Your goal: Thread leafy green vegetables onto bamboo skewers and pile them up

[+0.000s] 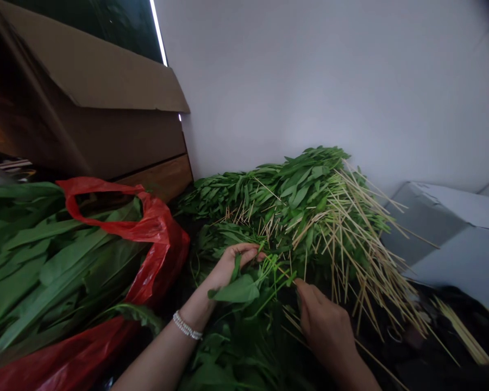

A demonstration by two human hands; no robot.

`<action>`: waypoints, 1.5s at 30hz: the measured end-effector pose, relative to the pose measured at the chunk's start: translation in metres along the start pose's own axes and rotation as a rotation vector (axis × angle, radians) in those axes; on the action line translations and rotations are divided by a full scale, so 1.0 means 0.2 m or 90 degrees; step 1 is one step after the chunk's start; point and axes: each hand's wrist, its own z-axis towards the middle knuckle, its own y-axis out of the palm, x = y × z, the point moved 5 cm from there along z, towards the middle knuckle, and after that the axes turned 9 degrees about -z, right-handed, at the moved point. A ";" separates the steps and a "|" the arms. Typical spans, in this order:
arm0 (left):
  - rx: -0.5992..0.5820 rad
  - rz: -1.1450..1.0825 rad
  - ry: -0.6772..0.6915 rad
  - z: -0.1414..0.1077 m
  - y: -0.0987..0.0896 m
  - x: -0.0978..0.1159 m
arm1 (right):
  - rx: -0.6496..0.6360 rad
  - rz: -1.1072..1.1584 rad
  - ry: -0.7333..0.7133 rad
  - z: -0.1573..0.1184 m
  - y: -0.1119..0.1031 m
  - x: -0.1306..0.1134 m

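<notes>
Between the thumb and fingers of my left hand [237, 259] are green stems of a leafy vegetable [238, 290], whose broad leaf hangs below the wrist side. My right hand [325, 320] is closed in a pinch on the end of a thin wooden skewer [284, 271], which runs toward the stems at my left fingertips. Whether its tip passes through the stems is hard to make out. Beyond both hands lies a heap of skewered greens [305, 184], its pale bare skewer ends [362, 260] fanning out to the right.
At the left, a red plastic bag [163, 239] holds long green leaves [57, 266]. Behind it stands an open cardboard box [118, 81] beside the white wall [309, 70]. A white box [456, 233] is at the right, near a bundle of loose skewers [464, 331].
</notes>
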 end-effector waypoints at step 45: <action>0.017 0.174 0.046 0.00 0.01 -0.02 | -0.011 0.019 0.024 -0.02 0.03 -0.02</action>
